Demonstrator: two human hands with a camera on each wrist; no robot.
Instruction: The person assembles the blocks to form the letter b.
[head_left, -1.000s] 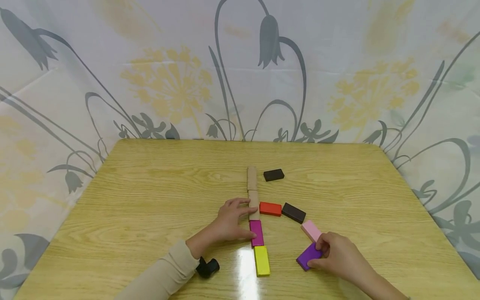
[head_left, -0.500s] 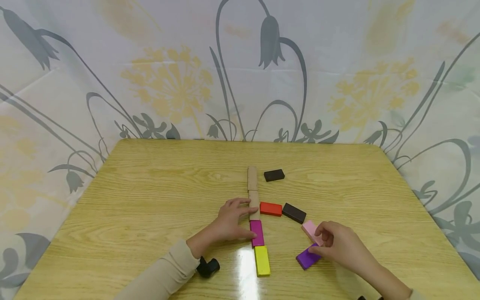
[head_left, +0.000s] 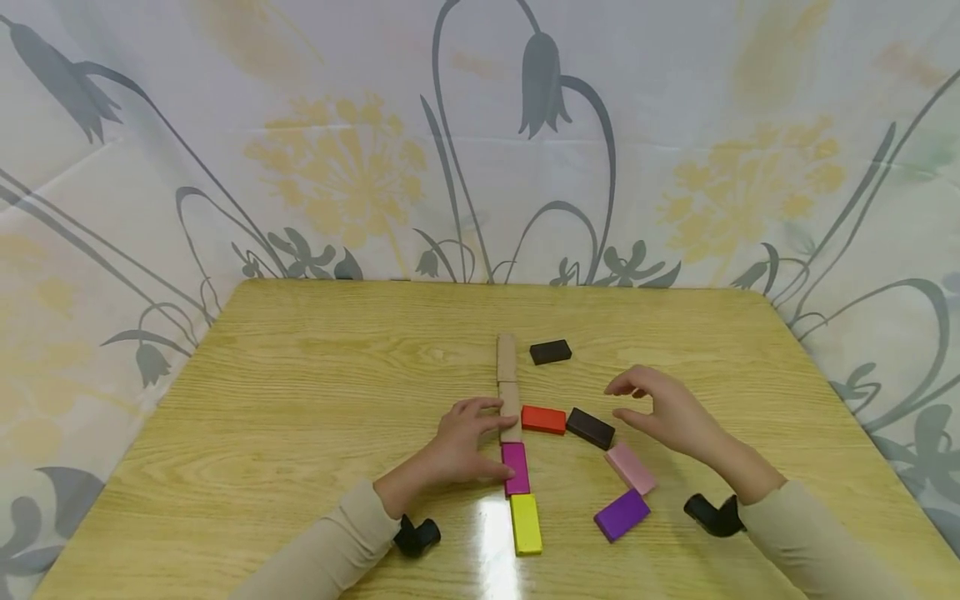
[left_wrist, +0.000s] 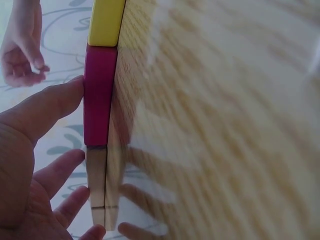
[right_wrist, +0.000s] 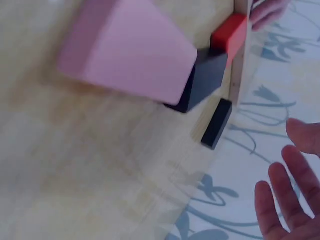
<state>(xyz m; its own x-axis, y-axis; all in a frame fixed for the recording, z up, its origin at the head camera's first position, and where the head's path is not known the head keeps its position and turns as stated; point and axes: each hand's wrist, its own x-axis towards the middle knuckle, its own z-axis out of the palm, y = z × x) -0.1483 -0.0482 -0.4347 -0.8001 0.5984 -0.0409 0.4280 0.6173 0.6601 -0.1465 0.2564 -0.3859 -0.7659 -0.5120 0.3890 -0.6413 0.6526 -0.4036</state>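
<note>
My left hand (head_left: 467,443) rests its thumb on a magenta block (head_left: 515,468) and its fingertips on a plain wooden block (head_left: 510,412). A second plain wooden block (head_left: 506,357) and a yellow block (head_left: 526,525) continue that straight row. From its side curves a chain: a red block (head_left: 543,420), a black block (head_left: 590,427), a pink block (head_left: 630,469) and a purple block (head_left: 622,515). My right hand (head_left: 663,410) hovers right of the black block, thumb and fingers apart, holding nothing. Bare fingers also show in the right wrist view.
Another black block (head_left: 551,352) lies apart, right of the far wooden block. The wood-grain table (head_left: 300,367) reaches back to a flower-patterned cloth (head_left: 480,167). Black wrist cameras sit under both sleeves, the right one (head_left: 712,514) just right of the purple block.
My right hand has let go of the purple block, risen, and moved away toward the table's far side. The purple block stays by the pink one. My left hand keeps its place.
</note>
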